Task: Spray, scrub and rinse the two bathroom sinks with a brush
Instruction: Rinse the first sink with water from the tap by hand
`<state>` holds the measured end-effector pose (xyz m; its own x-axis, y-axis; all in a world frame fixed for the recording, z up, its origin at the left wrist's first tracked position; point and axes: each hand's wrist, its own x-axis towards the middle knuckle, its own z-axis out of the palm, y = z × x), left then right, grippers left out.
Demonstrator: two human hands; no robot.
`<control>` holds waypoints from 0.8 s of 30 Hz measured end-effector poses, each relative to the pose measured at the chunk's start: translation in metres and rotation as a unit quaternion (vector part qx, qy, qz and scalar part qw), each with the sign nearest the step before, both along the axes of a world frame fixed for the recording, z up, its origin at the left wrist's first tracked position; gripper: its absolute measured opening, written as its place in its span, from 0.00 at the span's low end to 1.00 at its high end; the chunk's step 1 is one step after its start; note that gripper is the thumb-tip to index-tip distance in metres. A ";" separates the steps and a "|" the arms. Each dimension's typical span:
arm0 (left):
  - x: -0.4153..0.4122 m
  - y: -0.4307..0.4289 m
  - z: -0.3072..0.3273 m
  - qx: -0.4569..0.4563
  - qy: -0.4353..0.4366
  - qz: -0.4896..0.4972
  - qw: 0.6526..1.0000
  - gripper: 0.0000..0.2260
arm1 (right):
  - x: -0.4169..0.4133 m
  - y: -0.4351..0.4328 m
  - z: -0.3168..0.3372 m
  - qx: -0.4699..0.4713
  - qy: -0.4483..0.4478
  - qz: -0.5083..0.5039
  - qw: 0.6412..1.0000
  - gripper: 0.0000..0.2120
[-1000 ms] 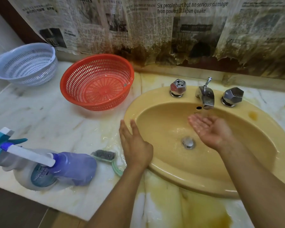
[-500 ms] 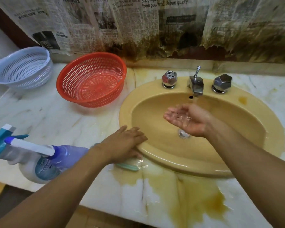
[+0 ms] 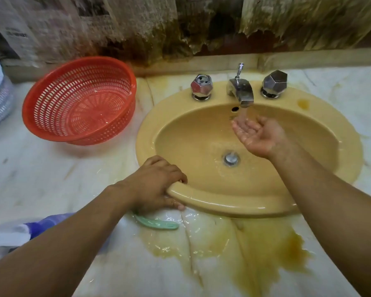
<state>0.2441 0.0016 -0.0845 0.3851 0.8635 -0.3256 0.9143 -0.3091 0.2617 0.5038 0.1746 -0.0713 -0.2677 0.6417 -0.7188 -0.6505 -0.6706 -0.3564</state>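
One red basket [image 3: 107, 133] beside sink [image 3: 223, 202], brush [image 3: 156, 224] by L hand [image 3: 154, 183].

The left hand [image 3: 156, 185] hides the brush [image 3: 156, 224] head.

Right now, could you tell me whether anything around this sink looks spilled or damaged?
Yes. A yellow-brown puddle spreads over the marble counter in front of the yellow sink, and the newspaper on the wall behind is brown-stained and ragged along its lower edge.

yellow oval sink [image 3: 223, 203] wet w/ running water; green brush [image 3: 156, 224] flat by its front-left rim.
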 end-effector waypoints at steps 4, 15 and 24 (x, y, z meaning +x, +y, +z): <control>0.002 -0.003 -0.002 0.007 -0.003 0.008 1.000 0.34 | -0.006 0.007 -0.007 -0.007 0.054 -0.028 0.998 0.13; 0.107 -0.007 0.001 0.071 0.072 -0.061 0.993 0.33 | 0.016 -0.084 0.079 0.117 -0.212 0.407 0.881 0.17; 0.123 -0.002 -0.010 0.075 0.045 -0.064 0.994 0.32 | 0.076 -0.100 0.082 0.248 -0.385 0.332 0.825 0.15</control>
<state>0.3668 -0.0003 -0.0943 0.4695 0.8508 -0.2360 0.8829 -0.4532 0.1227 0.5802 0.0744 0.0103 -0.2646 0.8036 -0.5331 0.3490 -0.4355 -0.8298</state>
